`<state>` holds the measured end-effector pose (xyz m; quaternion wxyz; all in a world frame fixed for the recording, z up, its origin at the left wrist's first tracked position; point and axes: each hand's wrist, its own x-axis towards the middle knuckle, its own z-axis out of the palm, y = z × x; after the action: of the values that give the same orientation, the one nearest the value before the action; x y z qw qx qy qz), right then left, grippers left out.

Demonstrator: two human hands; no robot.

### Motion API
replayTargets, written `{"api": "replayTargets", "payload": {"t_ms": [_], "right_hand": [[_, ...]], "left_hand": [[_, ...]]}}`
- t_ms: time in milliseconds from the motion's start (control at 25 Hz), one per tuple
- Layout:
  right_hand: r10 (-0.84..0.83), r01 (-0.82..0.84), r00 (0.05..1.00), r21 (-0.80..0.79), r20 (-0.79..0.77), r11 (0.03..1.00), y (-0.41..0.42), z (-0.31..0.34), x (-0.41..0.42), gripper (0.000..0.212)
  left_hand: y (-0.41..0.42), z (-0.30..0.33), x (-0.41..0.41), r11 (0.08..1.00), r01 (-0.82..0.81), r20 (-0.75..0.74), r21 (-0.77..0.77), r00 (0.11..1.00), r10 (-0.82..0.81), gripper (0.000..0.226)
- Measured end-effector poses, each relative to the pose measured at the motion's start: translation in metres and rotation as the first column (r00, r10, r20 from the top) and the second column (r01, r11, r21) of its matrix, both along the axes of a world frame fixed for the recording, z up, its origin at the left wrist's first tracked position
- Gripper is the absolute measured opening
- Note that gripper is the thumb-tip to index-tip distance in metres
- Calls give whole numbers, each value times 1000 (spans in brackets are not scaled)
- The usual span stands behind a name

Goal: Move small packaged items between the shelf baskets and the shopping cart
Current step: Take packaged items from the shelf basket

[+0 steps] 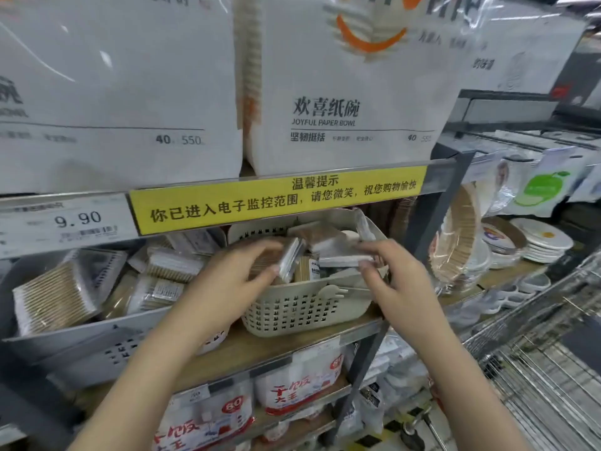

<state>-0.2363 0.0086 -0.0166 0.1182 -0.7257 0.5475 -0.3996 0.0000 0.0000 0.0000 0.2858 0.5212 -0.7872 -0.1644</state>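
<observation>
A cream perforated basket (302, 312) sits on the middle shelf, filled with several small packets. My left hand (239, 275) grips a clear packet of wooden sticks (287, 260) over the basket's left side. My right hand (395, 276) pinches a flat white packet (341, 258) over the basket's right side. A grey basket (81, 340) to the left holds several packs of cotton swabs (55, 299). The wire shopping cart (540, 362) stands at the lower right.
Big white paper-bowl packs (341, 92) fill the shelf above, over a yellow notice strip (279, 198) and a 9.90 price tag (61, 222). Paper plates (543, 239) stack at the right. Packs with red print (292, 388) lie on the shelf below.
</observation>
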Motion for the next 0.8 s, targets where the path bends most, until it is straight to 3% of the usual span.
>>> {"api": "replayTargets", "payload": {"t_ms": [120, 240, 440, 600, 720, 800], "right_hand": [[-122, 115, 986, -63, -113, 991, -37, -2, -2, 34], [-202, 209, 966, 31, -159, 977, -61, -17, -4, 50], [-297, 328, 913, 68, -279, 942, -83, -31, -8, 42], [-353, 366, 898, 1, -264, 931, -84, -31, -8, 36], [-366, 363, 902, -59, -228, 930, -77, -30, -9, 36], [-333, 312, 922, -129, -199, 941, -71, -29, -9, 39]], "left_hand": [[-27, -3, -19, 997, -46, 127, 68, 991, 37, 44], [-47, -17, -36, 985, -139, 314, 102, 944, 101, 59], [-60, -24, -37, 973, -194, 297, 127, 943, 149, 70], [-56, -18, -40, 964, -265, 406, 32, 885, 230, 56], [-49, -13, -39, 939, -300, 393, -169, 853, 344, 34], [-45, -12, -34, 912, -293, 362, -288, 848, 387, 33]]}}
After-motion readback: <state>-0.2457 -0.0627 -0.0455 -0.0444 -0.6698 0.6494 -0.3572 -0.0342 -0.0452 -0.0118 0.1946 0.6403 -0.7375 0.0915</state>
